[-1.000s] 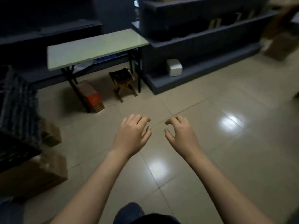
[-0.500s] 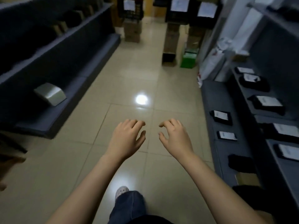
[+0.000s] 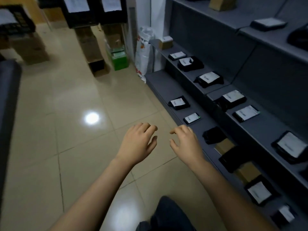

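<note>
Left hand (image 3: pixel 138 144) and right hand (image 3: pixel 185 142) hovered empty, loosely curled; the labelled packet (image 3: pixel 191 117) at one o'clock likely needed a low reach.

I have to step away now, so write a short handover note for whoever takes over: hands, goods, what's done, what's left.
Left hand: loosely curled, holds nothing, over the floor.
Right hand: loosely curled, holds nothing, by the edge of the bottom shelf.
Goods: labelled black packets lie in rows on the right; nearest the right hand are a small labelled packet and a plain black bundle.
Done: nothing picked up.
Left: probably reach right and take a packet; which one cannot be told.
</note>
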A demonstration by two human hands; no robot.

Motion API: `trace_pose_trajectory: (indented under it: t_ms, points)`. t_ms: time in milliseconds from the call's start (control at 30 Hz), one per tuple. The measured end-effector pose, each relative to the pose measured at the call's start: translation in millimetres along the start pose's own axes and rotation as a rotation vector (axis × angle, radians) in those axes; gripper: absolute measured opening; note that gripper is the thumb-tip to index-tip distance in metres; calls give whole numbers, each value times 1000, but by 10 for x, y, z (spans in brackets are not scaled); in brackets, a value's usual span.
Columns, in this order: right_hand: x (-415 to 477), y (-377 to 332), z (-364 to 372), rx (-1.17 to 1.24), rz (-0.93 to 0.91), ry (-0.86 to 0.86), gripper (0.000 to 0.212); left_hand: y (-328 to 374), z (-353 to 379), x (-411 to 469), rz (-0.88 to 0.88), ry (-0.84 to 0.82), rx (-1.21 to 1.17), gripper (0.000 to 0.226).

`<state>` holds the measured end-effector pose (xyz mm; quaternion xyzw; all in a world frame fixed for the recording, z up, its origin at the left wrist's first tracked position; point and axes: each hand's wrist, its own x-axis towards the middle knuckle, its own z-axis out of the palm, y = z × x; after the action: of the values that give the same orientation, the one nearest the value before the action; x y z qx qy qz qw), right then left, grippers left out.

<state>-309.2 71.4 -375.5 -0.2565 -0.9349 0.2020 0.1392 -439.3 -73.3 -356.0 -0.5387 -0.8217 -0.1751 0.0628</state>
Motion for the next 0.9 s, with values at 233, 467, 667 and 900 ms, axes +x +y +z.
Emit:
trace_pose_trajectory:
  t_ms: [233,467,667,900]
  points:
    - [582,627,-85,28,166,103,22,38,409,1093,150,-82,-31,26]
    - [1081,1236,-299,-10,298,185,19,226,750,2142,316,-135,-65,27]
    - [1407,1610,-406,-70,441,256,18,307,1084,2929,526,-142,-127,26]
    - [1768,1894,-404,-157,714,397,18,282,1525,3901,806,-185,-224,27]
